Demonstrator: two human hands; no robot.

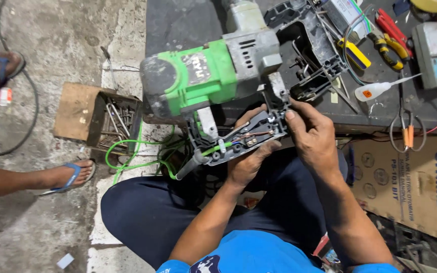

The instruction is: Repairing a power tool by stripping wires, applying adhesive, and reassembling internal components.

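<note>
Drill handle open, wiring exposed

Drill (213,76), green and grey, lies on its side at the near edge of the dark tabletop (178,23), its nose pointing away from you and its handle hanging over your lap. One handle half (241,141) is still on the tool, with the switch, copper leads and green cord (132,151) laid bare inside it; the other black shell (312,55) sits open just beyond, on the tabletop.

Your left hand (251,162) cups the open handle half from below, fingers curled around its lower edge and holding it. Your right hand (314,134) rests on the upper end, thumb and forefinger pinched narrow at the top of the shell where it meets the motor housing.

You look to be partway through the work inside the handle: the case is split, and the wiring is not yet closed in. The next move calls for a steady support from below and a fine grip among the leads, since the cord runs loose off the edge. Pliers (388,43) and a white squeeze bottle (378,90) lie within reach on your right.
</note>
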